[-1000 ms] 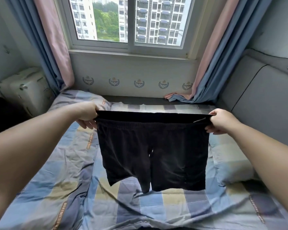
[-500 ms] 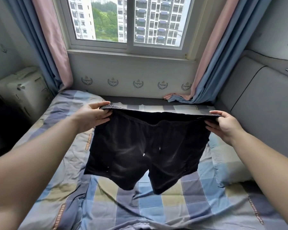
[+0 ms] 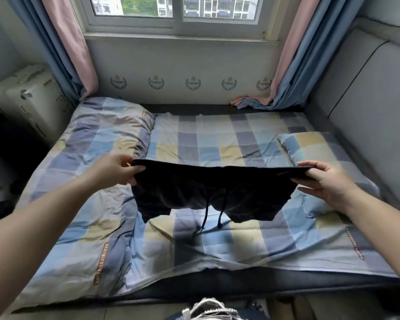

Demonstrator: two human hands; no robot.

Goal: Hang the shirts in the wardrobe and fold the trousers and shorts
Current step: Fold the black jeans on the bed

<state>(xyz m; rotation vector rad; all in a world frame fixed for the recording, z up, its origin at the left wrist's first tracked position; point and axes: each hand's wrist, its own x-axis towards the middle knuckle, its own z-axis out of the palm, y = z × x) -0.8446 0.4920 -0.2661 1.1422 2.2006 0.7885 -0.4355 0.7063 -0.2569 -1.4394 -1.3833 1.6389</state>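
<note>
Bed w/ checked sheet — quilt left, pillow right.

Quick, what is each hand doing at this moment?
Left hand: grips the left end of the black shorts waistband.
Right hand: pinches the waistband's right end.

Blurred orange lettering on checked bedding, no word legible

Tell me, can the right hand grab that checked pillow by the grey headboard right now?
Probably not yet. The right hand pinches one end of the black drawstring shorts, and the left hand holds the other. The checked pillow lies close beside it with nothing between, so it must let go first.
</note>
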